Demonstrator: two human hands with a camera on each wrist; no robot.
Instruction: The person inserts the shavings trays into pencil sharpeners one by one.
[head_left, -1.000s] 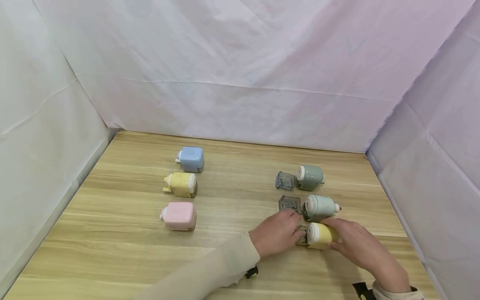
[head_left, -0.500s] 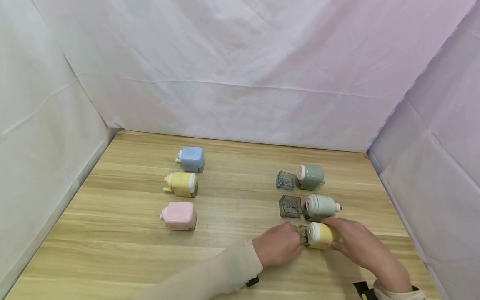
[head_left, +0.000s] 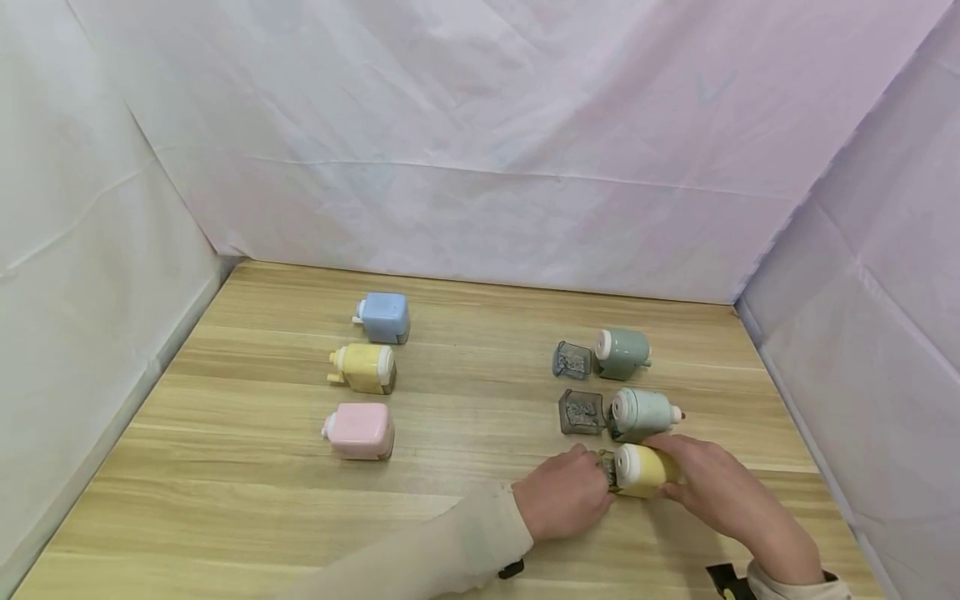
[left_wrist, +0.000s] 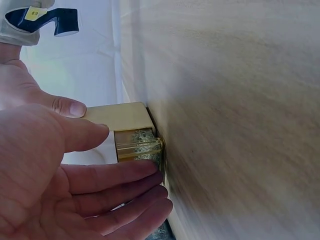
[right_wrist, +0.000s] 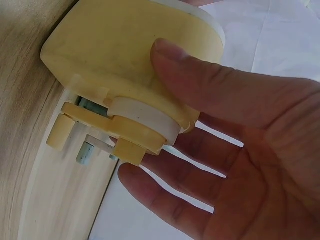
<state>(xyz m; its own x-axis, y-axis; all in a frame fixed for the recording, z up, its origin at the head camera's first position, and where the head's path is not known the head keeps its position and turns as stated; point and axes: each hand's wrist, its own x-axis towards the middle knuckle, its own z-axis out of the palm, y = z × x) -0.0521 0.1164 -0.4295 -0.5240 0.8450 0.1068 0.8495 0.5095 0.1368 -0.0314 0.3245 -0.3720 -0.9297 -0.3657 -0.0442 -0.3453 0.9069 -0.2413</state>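
At the right of the head view, my right hand [head_left: 718, 490] holds a yellow crank pencil sharpener [head_left: 647, 473] on the table. The right wrist view shows the thumb on one side of its body [right_wrist: 125, 45] and the fingers round the other, by the crank. A clear shavings drawer [left_wrist: 139, 145] sticks partly out of the sharpener's front, with grey shavings inside. My left hand [head_left: 566, 492] is at that drawer. In the left wrist view its fingers are fairly straight, the index fingertip touches the drawer, and the thumb stands apart from it.
Behind stand a pale green sharpener [head_left: 641, 414] and a darker green one [head_left: 624, 354]. Their pulled-out drawers [head_left: 581, 412] of shavings lie to their left. On the left stand blue [head_left: 386, 317], yellow [head_left: 363, 368] and pink [head_left: 362, 431] sharpeners. White cloth [head_left: 480, 225] walls the table.
My left hand has drawn back from near the middle drawer, then shifted slightly right against the yellow sharpener's drawer, which shows a little less. The right hand keeps its hold in place.
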